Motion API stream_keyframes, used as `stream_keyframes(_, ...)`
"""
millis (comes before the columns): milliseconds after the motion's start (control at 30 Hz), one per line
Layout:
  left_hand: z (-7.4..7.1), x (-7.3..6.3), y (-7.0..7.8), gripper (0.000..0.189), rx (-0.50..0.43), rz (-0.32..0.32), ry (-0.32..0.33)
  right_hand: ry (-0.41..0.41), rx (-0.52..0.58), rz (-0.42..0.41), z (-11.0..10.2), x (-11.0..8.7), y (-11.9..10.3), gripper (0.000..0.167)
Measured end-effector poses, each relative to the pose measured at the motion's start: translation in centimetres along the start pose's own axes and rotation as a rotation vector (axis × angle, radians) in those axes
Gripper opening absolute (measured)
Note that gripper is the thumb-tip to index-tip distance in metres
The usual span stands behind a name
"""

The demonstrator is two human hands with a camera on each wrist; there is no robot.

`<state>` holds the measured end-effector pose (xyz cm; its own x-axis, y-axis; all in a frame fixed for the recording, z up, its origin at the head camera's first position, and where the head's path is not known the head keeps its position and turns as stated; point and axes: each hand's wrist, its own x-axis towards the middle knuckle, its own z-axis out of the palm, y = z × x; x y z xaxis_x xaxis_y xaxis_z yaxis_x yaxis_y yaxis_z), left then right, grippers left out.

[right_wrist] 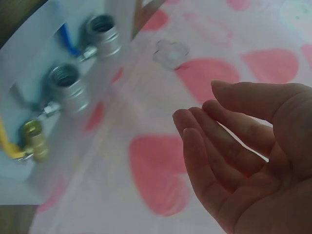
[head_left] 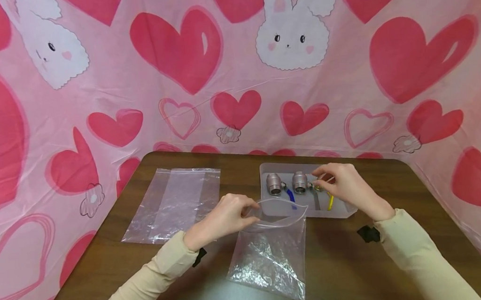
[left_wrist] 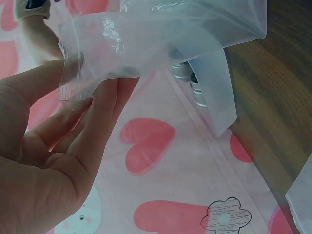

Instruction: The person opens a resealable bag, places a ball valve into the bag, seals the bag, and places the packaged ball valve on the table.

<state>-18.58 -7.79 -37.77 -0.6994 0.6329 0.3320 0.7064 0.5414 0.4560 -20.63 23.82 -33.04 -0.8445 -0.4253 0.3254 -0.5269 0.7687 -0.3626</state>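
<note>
My left hand (head_left: 224, 217) pinches the rim of a clear plastic bag (head_left: 270, 258) between thumb and fingers. The bag's mouth gapes wide, and its lower part lies toward the table's near side. My right hand (head_left: 345, 184) hovers over the right part of a translucent tray (head_left: 328, 213), fingers loosely bent and holding nothing. In the tray sit a silver ball valve (head_left: 274, 184) with a blue handle and another silver ball valve (head_left: 300, 183) with a grey handle. Beside them is a smaller brass ball valve (right_wrist: 36, 141) with a yellow handle, partly hidden by my right hand in the head view.
Another clear zip bag (head_left: 177, 204) lies flat at the left of the brown wooden table (head_left: 338, 264). A pink cloth (head_left: 252, 78) with hearts and rabbits hangs behind the table and along both sides.
</note>
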Motion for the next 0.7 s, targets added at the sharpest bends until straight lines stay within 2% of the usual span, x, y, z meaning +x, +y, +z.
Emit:
stream_keyframes(233,0.0,-0.1,-0.1,0.022,-0.008,0.023,0.007,-0.059,0.026,0.139,-0.1,-0.1,3.7,0.023)
stream_keyframes(400,0.0,-0.1,-0.1,0.024,-0.011,0.014,-0.001,-0.121,0.028,0.227,0.0,-0.1,5.8,0.028)
stream_keyframes(700,-0.1,-0.2,-0.1,0.023,0.003,0.009,0.002,-0.218,0.044,0.301,1.0,0.6,8.1,0.032)
